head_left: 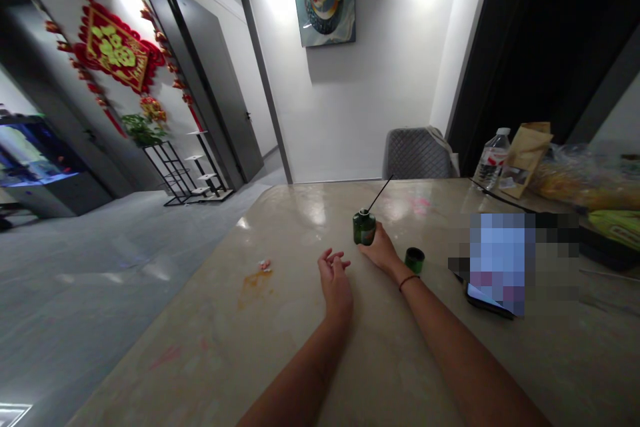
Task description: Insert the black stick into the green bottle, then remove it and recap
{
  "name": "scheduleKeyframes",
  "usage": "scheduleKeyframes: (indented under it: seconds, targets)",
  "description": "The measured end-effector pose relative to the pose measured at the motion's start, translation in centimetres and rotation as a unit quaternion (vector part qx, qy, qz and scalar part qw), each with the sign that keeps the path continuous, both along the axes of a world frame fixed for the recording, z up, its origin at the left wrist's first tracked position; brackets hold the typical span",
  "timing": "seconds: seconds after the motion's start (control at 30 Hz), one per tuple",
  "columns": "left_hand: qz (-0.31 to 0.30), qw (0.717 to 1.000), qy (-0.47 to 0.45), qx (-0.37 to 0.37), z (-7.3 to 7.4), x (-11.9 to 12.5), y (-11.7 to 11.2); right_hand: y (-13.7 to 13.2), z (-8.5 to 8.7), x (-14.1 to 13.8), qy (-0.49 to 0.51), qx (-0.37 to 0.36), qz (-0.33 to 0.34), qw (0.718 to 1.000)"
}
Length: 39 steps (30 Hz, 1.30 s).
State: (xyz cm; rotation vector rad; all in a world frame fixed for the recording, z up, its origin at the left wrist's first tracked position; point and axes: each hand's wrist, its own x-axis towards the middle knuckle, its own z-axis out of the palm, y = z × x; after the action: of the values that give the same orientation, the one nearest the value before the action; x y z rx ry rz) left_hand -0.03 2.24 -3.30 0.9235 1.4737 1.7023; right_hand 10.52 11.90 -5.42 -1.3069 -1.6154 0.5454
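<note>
My right hand (381, 250) is wrapped round the side of a small dark green glass bottle (363, 227) that stands upright on the table (310, 373). A thin black stick (381, 193) leans out of the bottle's narrow neck to the upper right. My left hand (336, 278) is to the left of the bottle and nearer to me, palm turned inward, fingers loosely curled and apart, with nothing in it. Just right of my right wrist is a green cylindrical cap (415, 259), its dark open end facing up.
A phone (490, 300), partly blurred out, stands at the right. Behind it are a water bottle (493, 159), a brown paper bag (525, 159) and plastic-wrapped goods (585, 177). Crumpled scraps (265, 265) lie beside an orange stain on the left. A grey chair (419, 152) stands beyond the table.
</note>
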Motion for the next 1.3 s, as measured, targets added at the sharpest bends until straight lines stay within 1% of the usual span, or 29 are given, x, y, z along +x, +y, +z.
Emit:
scheduleKeyframes:
  seconds: [0.1,0.2,0.3,0.43,0.5,0.6,0.73,0.83,1.13,1.3]
  targets:
    - [-0.004,1.0,0.006,0.005,0.0,0.0,0.0,0.2,-0.3,-0.1,-0.032,0.034,-0.04,0.998]
    - [-0.006,1.0,0.007,0.007,0.0,0.0,0.0,0.3,-0.6,-0.2,-0.065,0.031,-0.062,0.996]
    - [-0.007,1.0,0.006,0.007,0.0,0.0,0.0,0.2,-0.6,-0.2,-0.06,0.013,-0.043,0.997]
    - [-0.004,1.0,0.013,0.01,-0.2,0.0,0.1,-0.1,0.0,0.1,-0.011,-0.044,-0.002,0.999]
    - [-0.004,1.0,0.018,0.011,-0.3,-0.1,0.1,-0.2,0.2,0.3,0.002,-0.067,0.001,0.998]
    - [-0.007,1.0,0.023,0.012,-0.3,-0.1,0.1,-0.2,0.3,0.5,0.003,-0.082,0.005,0.997]
    - [-0.006,1.0,0.023,0.012,-0.1,0.0,0.0,0.2,0.0,0.7,0.014,-0.057,0.045,0.997]
    - [-0.007,1.0,0.023,0.009,0.0,0.0,0.0,0.4,-0.3,0.8,0.024,-0.038,0.061,0.997]
    - [-0.003,0.999,0.033,0.017,-0.4,-0.1,0.3,0.6,-0.9,0.7,0.037,-0.02,0.046,0.998]
    - [-0.001,0.999,0.032,0.018,-0.3,0.0,0.1,0.9,-1.0,0.7,0.035,-0.004,0.034,0.999]
